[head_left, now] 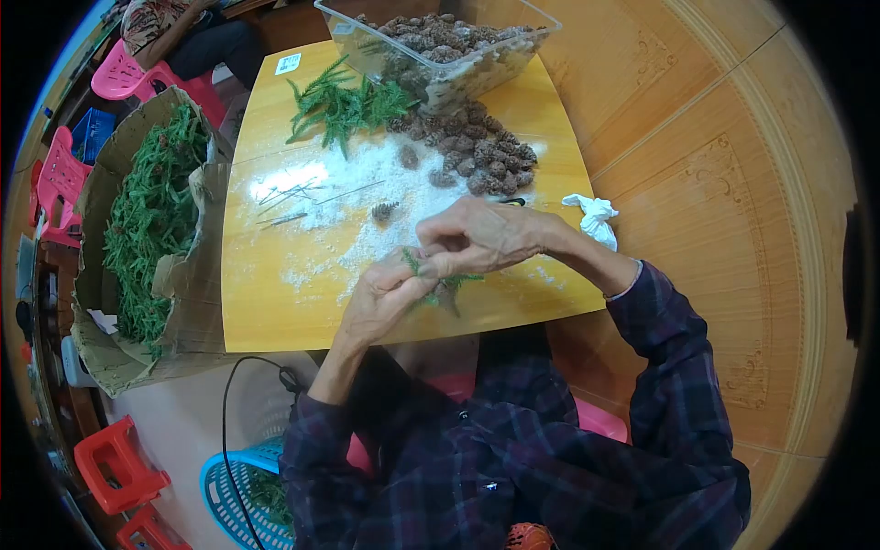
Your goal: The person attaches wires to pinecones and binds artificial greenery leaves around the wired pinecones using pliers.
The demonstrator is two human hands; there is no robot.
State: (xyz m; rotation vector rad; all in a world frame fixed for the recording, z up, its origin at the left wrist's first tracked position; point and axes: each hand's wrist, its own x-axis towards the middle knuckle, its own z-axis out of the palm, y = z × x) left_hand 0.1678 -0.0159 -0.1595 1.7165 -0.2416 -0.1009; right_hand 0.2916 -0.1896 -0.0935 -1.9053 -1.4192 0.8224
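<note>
Over the near part of the table, my left hand [379,295] is closed on a green artificial pine sprig [446,291]. Some needles stick up between the hands, and others hang below them with a brownish, blurred part. My right hand [478,240] pinches at the same sprig, its fingertips against those of my left; the exact spot it grips is hidden. Just beyond the hands, a single pine cone [383,212] lies among white flakes [353,174]. Several thin wire-like stems [291,196] lie to the left of it.
A pile of pine cones [481,151] sits before a clear bin [541,35] of more cones. Loose green sprigs [344,105] lie alongside. A cardboard box [197,225] of greenery stands left, a blue basket [215,477] below. Crumpled white tissue [596,220] lies right. Another person [197,41] sits back left.
</note>
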